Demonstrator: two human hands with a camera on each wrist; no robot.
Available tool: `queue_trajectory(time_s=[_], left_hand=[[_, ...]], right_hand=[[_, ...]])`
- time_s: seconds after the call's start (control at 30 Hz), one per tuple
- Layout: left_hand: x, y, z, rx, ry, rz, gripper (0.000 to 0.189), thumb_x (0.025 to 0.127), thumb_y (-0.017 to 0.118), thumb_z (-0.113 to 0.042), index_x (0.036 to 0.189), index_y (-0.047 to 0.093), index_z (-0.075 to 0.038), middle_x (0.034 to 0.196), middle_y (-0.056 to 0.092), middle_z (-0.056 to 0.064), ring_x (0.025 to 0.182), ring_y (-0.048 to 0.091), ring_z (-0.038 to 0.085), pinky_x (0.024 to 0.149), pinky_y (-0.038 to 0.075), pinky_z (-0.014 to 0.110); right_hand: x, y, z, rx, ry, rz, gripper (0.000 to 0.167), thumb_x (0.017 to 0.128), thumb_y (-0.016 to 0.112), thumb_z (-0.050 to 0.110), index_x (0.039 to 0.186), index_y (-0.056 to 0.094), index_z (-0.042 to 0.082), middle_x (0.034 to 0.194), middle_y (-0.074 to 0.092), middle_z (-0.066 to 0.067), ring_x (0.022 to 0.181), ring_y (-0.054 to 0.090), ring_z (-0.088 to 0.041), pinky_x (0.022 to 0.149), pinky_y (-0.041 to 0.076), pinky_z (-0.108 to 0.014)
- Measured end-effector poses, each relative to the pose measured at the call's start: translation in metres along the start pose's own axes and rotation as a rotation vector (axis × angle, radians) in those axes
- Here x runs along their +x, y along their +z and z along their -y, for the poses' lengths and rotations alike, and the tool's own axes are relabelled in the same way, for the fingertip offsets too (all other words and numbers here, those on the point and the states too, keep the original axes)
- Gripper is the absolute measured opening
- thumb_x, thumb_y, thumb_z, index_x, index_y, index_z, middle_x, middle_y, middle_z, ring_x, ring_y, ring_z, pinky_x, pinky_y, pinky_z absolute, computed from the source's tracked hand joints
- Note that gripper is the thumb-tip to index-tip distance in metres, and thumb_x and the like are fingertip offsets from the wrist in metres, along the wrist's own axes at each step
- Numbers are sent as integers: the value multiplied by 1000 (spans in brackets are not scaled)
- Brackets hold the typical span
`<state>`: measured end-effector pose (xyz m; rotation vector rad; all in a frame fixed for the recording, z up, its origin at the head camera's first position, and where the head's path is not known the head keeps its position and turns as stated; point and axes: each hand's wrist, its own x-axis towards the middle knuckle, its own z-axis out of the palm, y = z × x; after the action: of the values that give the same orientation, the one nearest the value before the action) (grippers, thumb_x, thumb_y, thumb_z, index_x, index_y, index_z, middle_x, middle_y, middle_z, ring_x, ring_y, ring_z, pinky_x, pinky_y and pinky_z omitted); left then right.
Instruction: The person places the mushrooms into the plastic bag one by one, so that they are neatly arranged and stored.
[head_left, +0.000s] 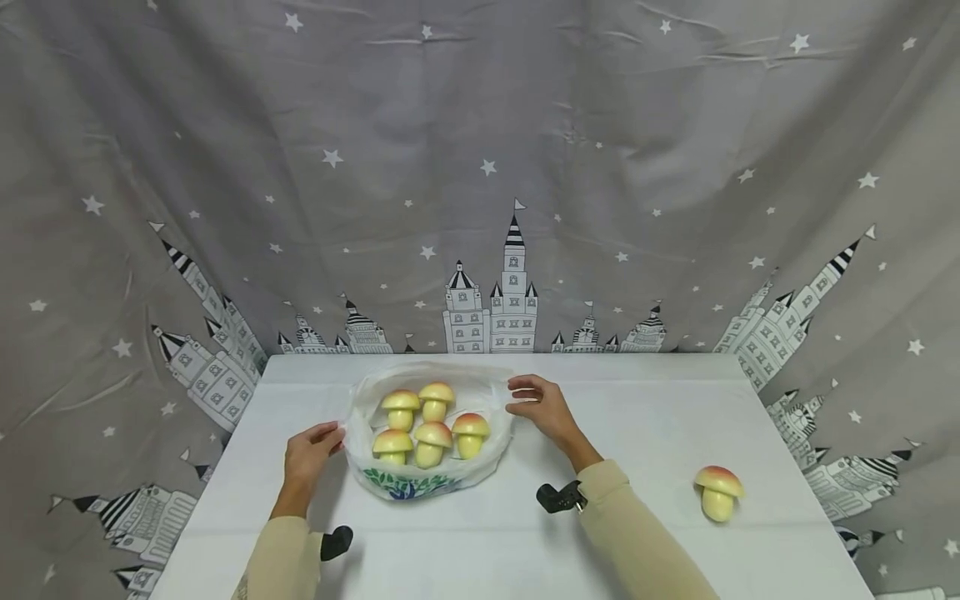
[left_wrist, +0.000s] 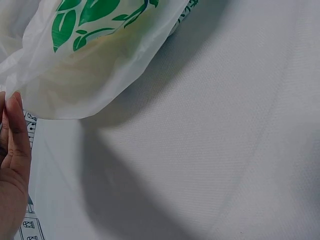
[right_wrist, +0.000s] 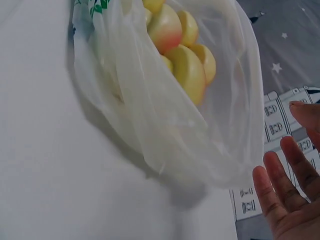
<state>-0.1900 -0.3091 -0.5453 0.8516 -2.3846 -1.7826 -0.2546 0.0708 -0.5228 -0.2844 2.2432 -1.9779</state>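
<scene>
A white translucent plastic bag (head_left: 467, 477) with a green leaf print lies on the table, its mouth spread wide. Several toy mushrooms (head_left: 431, 443) with yellow stems and red-tinged yellow caps sit inside it. At the bag's left edge, my left hand (head_left: 306, 457) pinches the plastic between thumb and fingers; the left wrist view shows the fingertips (left_wrist: 16, 97) on a gathered bit of the film. My right hand (head_left: 546, 410) hovers by the bag's right rim. In the right wrist view its fingers (right_wrist: 281, 182) are spread, with nothing between them and the thumb.
Another toy mushroom (head_left: 718, 493) stands alone on the white table (head_left: 622, 417), toward the right side. A grey curtain (head_left: 480, 125) with printed stars and castles hangs behind the table and along both sides. Black wrist mounts (head_left: 559, 498) stick out from the sleeves.
</scene>
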Motion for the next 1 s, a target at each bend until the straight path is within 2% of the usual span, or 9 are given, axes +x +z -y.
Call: queue_trajectory(time_s=[0.1, 0.2, 0.33, 0.4, 0.53, 0.7, 0.8, 0.9, 1.0], left_hand=[[-3, 0, -3, 17, 35, -12, 40, 92, 67, -14, 123, 58, 10, 106, 65, 16, 74, 62, 4, 68, 54, 14], [-5, 0, -5, 22, 51, -18, 38, 91, 66, -11, 121, 59, 11, 101, 66, 15, 74, 62, 5, 68, 55, 16], [-3, -1, -4, 29, 44, 4, 39, 92, 65, -11, 123, 57, 11, 98, 67, 9, 73, 61, 2, 70, 55, 16], [-3, -1, -4, 35, 49, 10, 38, 93, 64, -12, 123, 57, 11, 100, 66, 11, 74, 61, 2, 70, 55, 17], [-2, 0, -4, 25, 48, 9, 40, 92, 65, -11, 123, 57, 12, 97, 67, 9, 72, 61, 1, 67, 54, 14], [-3, 2, -3, 47, 41, 9, 39, 93, 64, -12, 124, 56, 11, 103, 65, 17, 73, 61, 2, 72, 55, 18], [-4, 2, -3, 54, 32, 8, 38, 93, 63, -11, 124, 57, 10, 103, 66, 16, 73, 61, 1, 73, 55, 19], [1, 2, -1, 40, 38, 0, 38, 92, 64, -10, 123, 57, 11, 102, 66, 14, 73, 62, 3, 70, 55, 18], [18, 3, 15, 45, 51, -16, 39, 91, 67, -13, 122, 59, 9, 102, 66, 14, 72, 63, 4, 66, 55, 16]], right_hand=[[-3, -11, -2, -16, 11, -19, 43, 80, 74, -4, 120, 59, -7, 118, 60, -21, 112, 57, -42, 88, 55, -36], [-7, -21, -3, -59, 34, -16, 43, 81, 74, -2, 121, 59, -6, 119, 60, -19, 112, 58, -38, 88, 55, -35], [-13, -35, -6, -92, 49, 9, 43, 82, 74, 1, 122, 59, -4, 121, 60, -18, 114, 57, -37, 90, 54, -38], [-16, -42, -6, -102, 49, 16, 42, 82, 74, 2, 122, 59, -3, 121, 60, -19, 114, 57, -37, 90, 54, -39], [-23, -57, -6, -124, 47, 14, 42, 83, 74, 5, 122, 60, -2, 121, 60, -18, 113, 57, -36, 88, 55, -36], [-32, -79, -9, -135, 48, 9, 45, 83, 73, 5, 124, 58, -4, 122, 60, -18, 113, 58, -35, 88, 55, -36], [-40, -92, -13, -134, 60, -4, 45, 83, 73, 4, 124, 57, -5, 122, 60, -19, 114, 57, -36, 89, 54, -37], [-49, -106, -17, -142, 63, -17, 44, 84, 73, 4, 124, 57, -4, 123, 59, -21, 114, 56, -39, 89, 54, -35], [-60, -118, -20, -149, 57, -37, 44, 83, 73, 3, 123, 57, -5, 123, 58, -23, 114, 55, -43, 87, 55, -30]])
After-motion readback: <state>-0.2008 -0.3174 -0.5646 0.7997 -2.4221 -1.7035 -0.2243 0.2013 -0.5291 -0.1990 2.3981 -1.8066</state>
